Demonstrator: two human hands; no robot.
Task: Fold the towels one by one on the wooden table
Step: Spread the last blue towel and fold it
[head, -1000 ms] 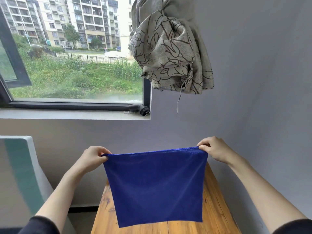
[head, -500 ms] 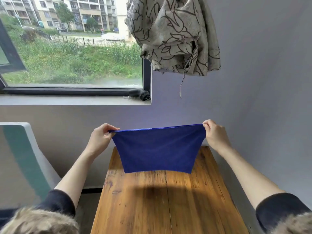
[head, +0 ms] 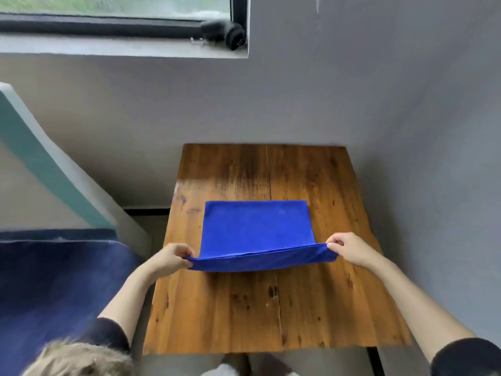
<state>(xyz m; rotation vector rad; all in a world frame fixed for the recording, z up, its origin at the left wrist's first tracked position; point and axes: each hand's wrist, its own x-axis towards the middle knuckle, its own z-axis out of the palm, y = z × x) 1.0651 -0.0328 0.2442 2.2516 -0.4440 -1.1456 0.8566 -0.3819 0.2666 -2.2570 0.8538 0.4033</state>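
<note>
A brown plank-topped wooden table (head: 311,308) is standing against a grey wall, bearing a bright blue cloth towel (head: 257,229) whose far half is lying flat mid-table.

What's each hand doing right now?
Left hand: pinching the near left corner of the blue towel.
Right hand: pinching the towel's near right corner.

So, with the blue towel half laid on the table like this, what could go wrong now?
Two risks. The left hand and right hand pinch only the near corners of the blue towel, so a corner might slip and spoil the fold. Also, the near edge sags between them, so it may land unevenly or wrinkled on the wooden table.
</note>
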